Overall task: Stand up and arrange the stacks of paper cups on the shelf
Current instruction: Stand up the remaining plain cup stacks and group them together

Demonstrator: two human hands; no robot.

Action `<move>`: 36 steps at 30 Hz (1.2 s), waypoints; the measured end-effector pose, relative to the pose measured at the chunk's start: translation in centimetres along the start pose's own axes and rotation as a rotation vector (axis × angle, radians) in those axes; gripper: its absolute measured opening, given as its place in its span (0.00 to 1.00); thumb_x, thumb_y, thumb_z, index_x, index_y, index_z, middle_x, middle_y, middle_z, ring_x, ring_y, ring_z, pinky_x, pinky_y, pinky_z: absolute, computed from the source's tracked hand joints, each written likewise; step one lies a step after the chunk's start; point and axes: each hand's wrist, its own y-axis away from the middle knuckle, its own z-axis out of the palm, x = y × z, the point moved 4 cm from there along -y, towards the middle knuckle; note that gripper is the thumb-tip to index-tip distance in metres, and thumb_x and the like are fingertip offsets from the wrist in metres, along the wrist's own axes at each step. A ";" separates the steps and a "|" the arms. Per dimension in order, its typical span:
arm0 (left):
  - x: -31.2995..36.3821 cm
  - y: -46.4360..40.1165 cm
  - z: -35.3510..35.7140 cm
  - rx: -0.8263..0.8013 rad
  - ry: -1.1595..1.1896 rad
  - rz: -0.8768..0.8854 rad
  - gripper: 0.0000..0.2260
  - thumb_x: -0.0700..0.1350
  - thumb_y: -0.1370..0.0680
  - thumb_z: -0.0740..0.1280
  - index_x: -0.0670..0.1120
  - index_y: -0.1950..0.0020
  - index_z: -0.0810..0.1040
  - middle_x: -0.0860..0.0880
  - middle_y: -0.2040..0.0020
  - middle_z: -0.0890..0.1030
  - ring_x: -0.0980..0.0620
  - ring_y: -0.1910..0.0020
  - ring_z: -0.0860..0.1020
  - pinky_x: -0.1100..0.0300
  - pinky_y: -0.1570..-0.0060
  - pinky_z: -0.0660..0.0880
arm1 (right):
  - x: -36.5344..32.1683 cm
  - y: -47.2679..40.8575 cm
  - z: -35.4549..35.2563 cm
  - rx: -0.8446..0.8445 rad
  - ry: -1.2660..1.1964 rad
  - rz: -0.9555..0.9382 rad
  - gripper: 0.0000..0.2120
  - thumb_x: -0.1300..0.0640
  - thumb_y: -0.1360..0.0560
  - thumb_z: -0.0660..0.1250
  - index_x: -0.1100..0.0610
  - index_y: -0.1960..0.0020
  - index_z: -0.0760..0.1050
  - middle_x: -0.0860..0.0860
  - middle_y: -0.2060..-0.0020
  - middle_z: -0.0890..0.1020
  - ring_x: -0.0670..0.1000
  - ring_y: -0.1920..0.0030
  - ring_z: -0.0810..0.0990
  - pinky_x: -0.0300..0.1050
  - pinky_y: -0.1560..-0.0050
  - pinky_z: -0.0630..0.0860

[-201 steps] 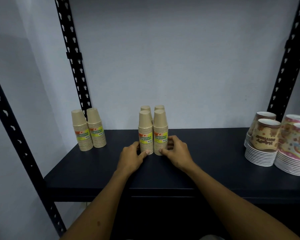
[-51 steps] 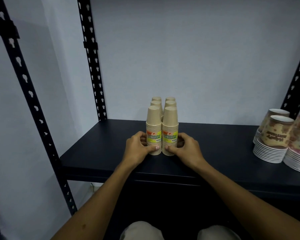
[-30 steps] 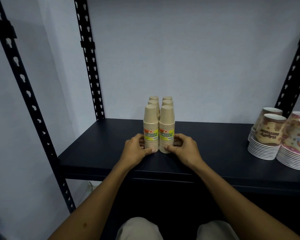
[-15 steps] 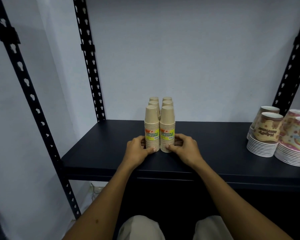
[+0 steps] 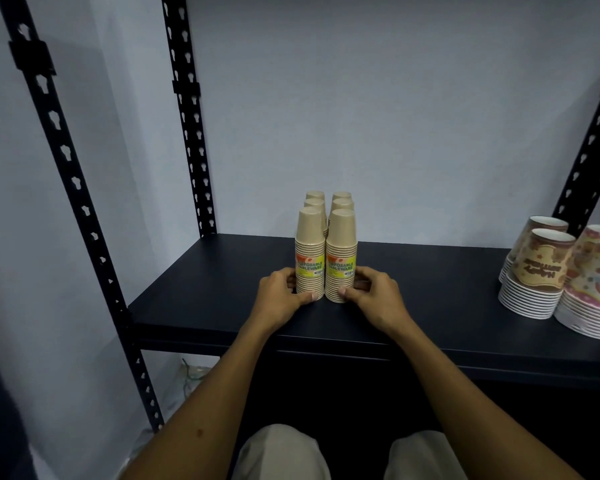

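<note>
Two kraft cup stacks that stood at nine o'clock on the shelf [image 5: 201,289] seconds ago now join the middle block [image 5: 326,251]: six upright stacks, two abreast, three deep, touching, at twelve o'clock from the person. Left hand [image 5: 281,299] and right hand [image 5: 374,299] cup the front pair's bases, fingers curled round the sides, thumbs pressed against the front rims. Patterned cups [image 5: 541,268] sit on plates at three o'clock, well apart. Nested paper cups are likely light, crushable and top-heavy; holding low at the ribbed rims, squeezing gently, looks safest.
</note>
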 end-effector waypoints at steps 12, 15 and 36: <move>0.2 0.2 -0.1 -0.008 -0.008 -0.009 0.25 0.45 0.31 0.77 0.44 0.36 0.76 0.49 0.43 0.82 0.58 0.50 0.78 0.67 0.48 0.73 | -0.3 0.2 -0.1 0.002 -0.002 -0.003 0.24 0.58 0.29 0.74 0.57 0.34 0.74 0.50 0.45 0.82 0.42 0.51 0.79 0.29 0.54 0.71; 0.1 0.2 -0.1 -0.004 -0.018 -0.018 0.25 0.45 0.32 0.77 0.45 0.36 0.76 0.49 0.43 0.82 0.57 0.49 0.78 0.65 0.47 0.74 | -0.4 0.2 -0.1 0.004 -0.006 -0.001 0.25 0.59 0.29 0.74 0.57 0.34 0.74 0.50 0.45 0.82 0.42 0.51 0.79 0.29 0.53 0.72; 1.6 6.2 -0.5 0.198 -0.571 0.077 0.11 0.50 0.23 0.64 0.46 0.54 0.83 0.49 0.56 0.83 0.48 0.55 0.80 0.58 0.63 0.73 | -0.1 3.7 -2.1 0.120 0.137 -0.006 0.23 0.51 0.26 0.70 0.60 0.35 0.74 0.54 0.40 0.80 0.50 0.41 0.78 0.39 0.45 0.72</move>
